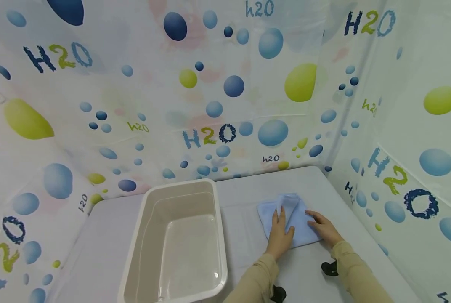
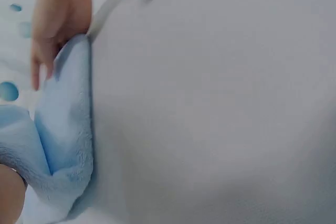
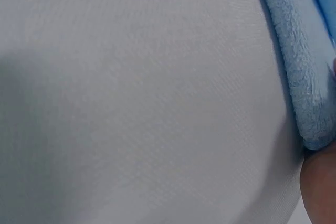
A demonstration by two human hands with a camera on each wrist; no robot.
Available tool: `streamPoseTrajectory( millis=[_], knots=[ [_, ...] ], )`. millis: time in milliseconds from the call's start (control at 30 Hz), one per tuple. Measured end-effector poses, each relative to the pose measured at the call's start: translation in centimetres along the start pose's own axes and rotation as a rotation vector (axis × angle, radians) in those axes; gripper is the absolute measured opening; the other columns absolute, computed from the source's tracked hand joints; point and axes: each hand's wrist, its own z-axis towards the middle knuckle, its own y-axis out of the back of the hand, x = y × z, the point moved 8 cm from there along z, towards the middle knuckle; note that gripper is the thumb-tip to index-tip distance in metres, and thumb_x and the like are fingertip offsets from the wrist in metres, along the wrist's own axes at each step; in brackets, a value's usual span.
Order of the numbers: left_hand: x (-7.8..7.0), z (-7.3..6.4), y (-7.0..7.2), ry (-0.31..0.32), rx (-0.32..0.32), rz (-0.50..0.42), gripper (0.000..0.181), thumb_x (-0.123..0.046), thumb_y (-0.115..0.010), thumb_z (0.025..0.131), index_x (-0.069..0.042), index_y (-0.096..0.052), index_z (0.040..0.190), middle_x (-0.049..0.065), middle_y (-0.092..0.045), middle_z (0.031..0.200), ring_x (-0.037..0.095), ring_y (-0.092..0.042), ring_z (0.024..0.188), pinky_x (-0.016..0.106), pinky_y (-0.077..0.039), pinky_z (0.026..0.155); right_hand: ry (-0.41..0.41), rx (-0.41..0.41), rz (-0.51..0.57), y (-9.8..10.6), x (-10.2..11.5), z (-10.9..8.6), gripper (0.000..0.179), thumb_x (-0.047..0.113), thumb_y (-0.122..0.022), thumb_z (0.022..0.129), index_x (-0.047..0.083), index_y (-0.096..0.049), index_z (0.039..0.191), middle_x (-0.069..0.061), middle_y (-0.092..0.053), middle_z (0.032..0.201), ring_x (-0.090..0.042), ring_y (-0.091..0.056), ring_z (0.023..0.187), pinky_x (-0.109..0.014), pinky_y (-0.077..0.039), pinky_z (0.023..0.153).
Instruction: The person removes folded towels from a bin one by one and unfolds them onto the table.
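A light blue fleecy cloth [image 1: 303,233], folded into a rough square with a loose flap [image 1: 289,201] raised at its far side, lies on the white table. My left hand [image 1: 280,236] rests on its near left part, fingers extended against the flap and thumb apart. At the cloth's right edge, my right hand [image 1: 327,229] touches it with relaxed fingers. The left wrist view shows the cloth's thick edge [image 2: 79,119], with the right hand [image 2: 60,17] at its far end. In the right wrist view, the right hand [image 3: 320,190] is mostly cut off beside the cloth's corner [image 3: 302,87].
A deep beige plastic basin [image 1: 189,240] stands on the table, left of the cloth. White curtains [image 1: 153,92] printed with bubbles and H2O lettering hang behind and on both sides. The white tabletop [image 1: 244,223] ends near the curtain on the right.
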Motion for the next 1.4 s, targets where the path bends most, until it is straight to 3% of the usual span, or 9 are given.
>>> streamPoseTrajectory(
  millis=[167, 400, 667, 867, 1000, 1067, 1233, 1300, 1400],
  knots=[
    [1.6, -0.1, 1.8, 0.089, -0.111, -0.134, 0.067, -0.016, -0.052, 0.092, -0.007, -0.018, 0.149, 0.029, -0.016, 0.15, 0.046, -0.023, 0.138, 0.057, -0.027, 0.108, 0.03, -0.039, -0.11, -0.1, 0.6, 0.0, 0.038, 0.01, -0.053, 0.091, -0.004, -0.053, 0.127, -0.028, -0.04, 0.139, -0.048, -0.029, 0.132, -0.057, -0.025, 0.108],
    [3.9, -1.4, 3.3, 0.143, -0.263, -0.263, 0.075, -0.011, -0.057, 0.087, -0.003, -0.014, 0.149, 0.034, -0.01, 0.15, 0.05, -0.014, 0.138, 0.06, -0.019, 0.11, 0.068, -0.092, -0.221, -0.1, 1.8, -0.5, 0.037, 0.002, -0.05, 0.089, -0.008, -0.053, 0.124, -0.031, -0.043, 0.133, -0.05, -0.034, 0.127, -0.057, -0.029, 0.105],
    [6.2, -2.8, 5.0, 0.191, -0.412, -0.287, 0.08, -0.009, -0.059, 0.083, -0.001, -0.014, 0.148, 0.035, -0.01, 0.149, 0.05, -0.013, 0.138, 0.06, -0.018, 0.11, 0.109, -0.212, -0.307, 1.3, 1.7, -1.3, 0.038, 0.001, -0.047, 0.088, -0.011, -0.053, 0.123, -0.032, -0.041, 0.132, -0.051, -0.035, 0.125, -0.057, -0.027, 0.105],
    [6.9, -3.9, 5.9, 0.215, -0.448, -0.292, 0.081, -0.009, -0.06, 0.081, 0.004, -0.015, 0.147, 0.035, -0.008, 0.149, 0.051, -0.011, 0.138, 0.059, -0.017, 0.111, 0.103, -0.23, -0.33, 1.8, 1.1, -1.4, 0.039, 0.001, -0.045, 0.087, -0.012, -0.051, 0.123, -0.035, -0.041, 0.13, -0.053, -0.036, 0.123, -0.059, -0.028, 0.103],
    [7.0, -4.4, 6.0, 0.2, -0.463, -0.288, 0.079, -0.009, -0.06, 0.081, 0.007, -0.016, 0.145, 0.036, -0.01, 0.147, 0.051, -0.014, 0.137, 0.056, -0.026, 0.108, 0.061, -0.256, -0.349, 2.4, 0.7, -1.5, 0.041, 0.0, -0.043, 0.086, -0.012, -0.051, 0.124, -0.035, -0.041, 0.13, -0.054, -0.036, 0.122, -0.059, -0.029, 0.103],
    [7.0, -4.7, 6.0, 0.188, -0.463, -0.296, 0.078, -0.007, -0.06, 0.081, 0.009, -0.017, 0.144, 0.039, -0.011, 0.145, 0.052, -0.019, 0.134, 0.054, -0.035, 0.103, 0.038, -0.278, -0.364, 2.8, 0.6, -1.7, 0.042, 0.0, -0.041, 0.085, -0.013, -0.051, 0.124, -0.036, -0.041, 0.13, -0.054, -0.037, 0.122, -0.058, -0.03, 0.103],
    [7.2, -5.6, 5.7, 0.217, -0.444, -0.318, 0.077, -0.005, -0.059, 0.081, 0.011, -0.017, 0.144, 0.046, -0.008, 0.14, 0.048, -0.049, 0.113, 0.046, -0.048, 0.091, 0.01, -0.303, -0.358, 3.2, 1.0, -2.3, 0.044, -0.001, -0.039, 0.083, -0.014, -0.05, 0.123, -0.037, -0.041, 0.129, -0.056, -0.037, 0.121, -0.058, -0.031, 0.103],
    [7.4, -5.9, 5.6, 0.236, -0.442, -0.325, 0.077, -0.005, -0.059, 0.081, 0.01, -0.017, 0.144, 0.047, -0.008, 0.14, 0.044, -0.056, 0.105, 0.045, -0.049, 0.09, 0.01, -0.304, -0.354, 3.3, 1.1, -2.4, 0.044, -0.001, -0.039, 0.083, -0.014, -0.05, 0.123, -0.037, -0.041, 0.129, -0.055, -0.037, 0.121, -0.058, -0.031, 0.103],
    [7.5, -6.3, 5.6, 0.249, -0.44, -0.351, 0.078, -0.006, -0.06, 0.081, 0.01, -0.017, 0.144, 0.046, -0.008, 0.14, 0.043, -0.055, 0.106, 0.045, -0.048, 0.09, 0.018, -0.313, -0.378, 3.4, 1.1, -2.4, 0.044, -0.001, -0.039, 0.083, -0.013, -0.051, 0.123, -0.037, -0.042, 0.129, -0.055, -0.038, 0.12, -0.057, -0.032, 0.103]
  ],
)
